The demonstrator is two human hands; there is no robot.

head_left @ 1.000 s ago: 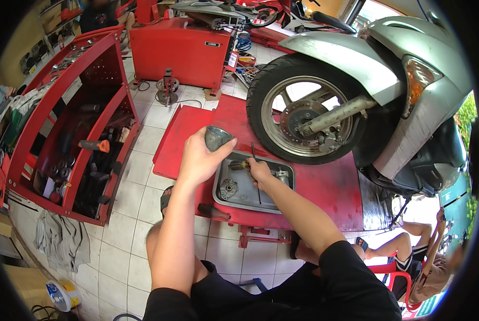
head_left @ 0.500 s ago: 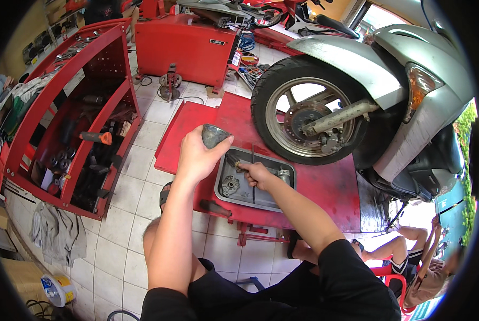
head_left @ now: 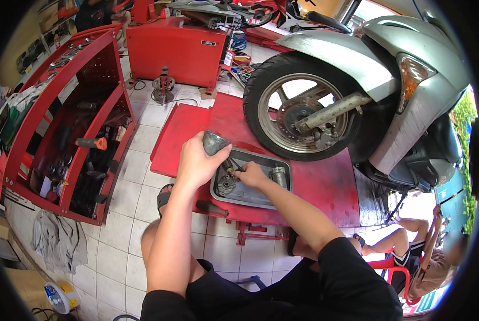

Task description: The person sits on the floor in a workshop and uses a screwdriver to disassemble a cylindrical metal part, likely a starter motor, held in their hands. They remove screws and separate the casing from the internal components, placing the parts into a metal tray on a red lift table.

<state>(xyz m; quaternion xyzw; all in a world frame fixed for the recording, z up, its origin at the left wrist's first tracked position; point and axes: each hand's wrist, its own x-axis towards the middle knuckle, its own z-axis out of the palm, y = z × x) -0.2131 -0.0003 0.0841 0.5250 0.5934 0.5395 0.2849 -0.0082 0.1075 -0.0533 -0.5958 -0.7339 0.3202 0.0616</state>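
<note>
My left hand point(head_left: 195, 160) is closed around a grey metal cup-shaped part point(head_left: 216, 143), raised above the left side of a grey metal tray point(head_left: 250, 202). Over the tray, my right hand point(head_left: 253, 175) has its fingers wrapped on a slim dark tool point(head_left: 230, 167), perhaps a brush. The tool's end points toward the cup-shaped part; whether they touch I cannot tell. Inside the tray, a round metal housing point(head_left: 227, 185) lies at the left. A silvery cylindrical part point(head_left: 278, 175) rests at the right.
The tray sits on a red lift platform point(head_left: 319, 184), beside a scooter's front wheel point(head_left: 298, 109). A dark handle-like object point(head_left: 212, 207) lies at the platform's near edge. To the left stands a red tool cart point(head_left: 73, 187). Another person point(head_left: 434, 262) sits at the right.
My right hand has shifted slightly left and turned, bringing the tool closer to the cup-shaped part. The left hand keeps its hold, the part a little lower. The whole view has shifted slightly.
</note>
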